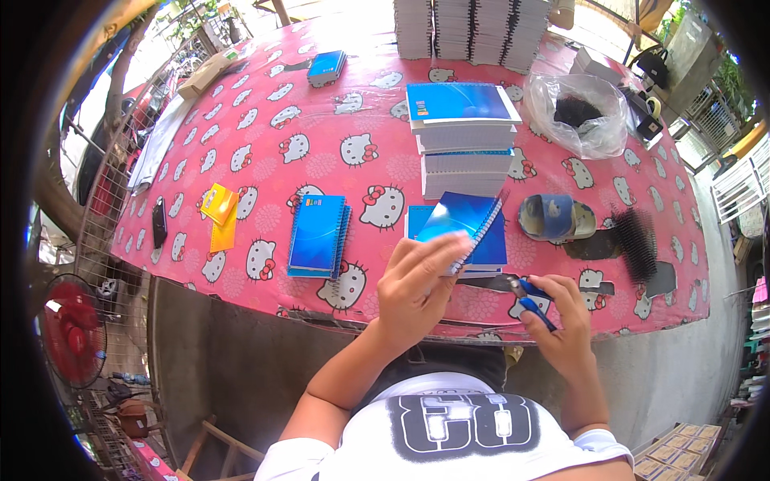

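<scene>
A blue-covered spiral notebook (459, 215) stands tilted in my left hand (415, 284), its coil along the right edge. My fingers are closed on its lower end. Other blue notebooks (489, 255) lie just beneath it. In my right hand (565, 325) is a pair of pliers (537, 313) with blue handles, the jaws toward the notebook but apart from its coil. The fingers are wrapped round the handles. To the left lies a small stack of blue spiral notebooks (317, 236).
Behind my hands rises a tall stack of notebooks (465, 140). On the right are a blue slipper (553, 216), loose black coils (635, 244) and a plastic bag (579, 120) of black coils. Yellow notebooks (220, 212) lie left on the pink tablecloth (273, 176). Bound stacks (473, 32) stand far back.
</scene>
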Available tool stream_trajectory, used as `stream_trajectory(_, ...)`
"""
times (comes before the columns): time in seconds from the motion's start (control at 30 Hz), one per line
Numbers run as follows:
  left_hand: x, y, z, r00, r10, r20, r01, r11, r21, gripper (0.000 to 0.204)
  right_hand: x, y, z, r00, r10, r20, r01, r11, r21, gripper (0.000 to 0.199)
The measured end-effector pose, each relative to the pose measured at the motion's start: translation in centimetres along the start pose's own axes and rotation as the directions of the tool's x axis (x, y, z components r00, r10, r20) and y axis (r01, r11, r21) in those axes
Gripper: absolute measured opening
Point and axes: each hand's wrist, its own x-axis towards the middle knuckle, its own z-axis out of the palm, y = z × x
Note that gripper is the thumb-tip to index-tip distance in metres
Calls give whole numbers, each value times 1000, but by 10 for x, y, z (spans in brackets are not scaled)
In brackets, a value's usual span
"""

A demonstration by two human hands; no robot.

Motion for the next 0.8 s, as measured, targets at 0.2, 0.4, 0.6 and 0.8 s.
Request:
stream_trajectory(0.2,-8,-9,0,998,62,-25,-62,998,26,30,15,-26,9,994,-110,-22,111,993,43,47)
stream_trajectory(0.4,-11,-10,1,989,147,-12,-145,986,79,32,24,-34,13,990,-135,-34,133,989,-62,43)
stream_trajectory(0.6,-11,-12,-3,961,275,-16,-272,957,103,31,27,12,13,602,44,797,-796,-44,603,31)
stream_trajectory(0.8,-6,-33,-40,841,11,-541,-23,1000,-16,19,19,21,17,976,176,126,-212,894,395,36)
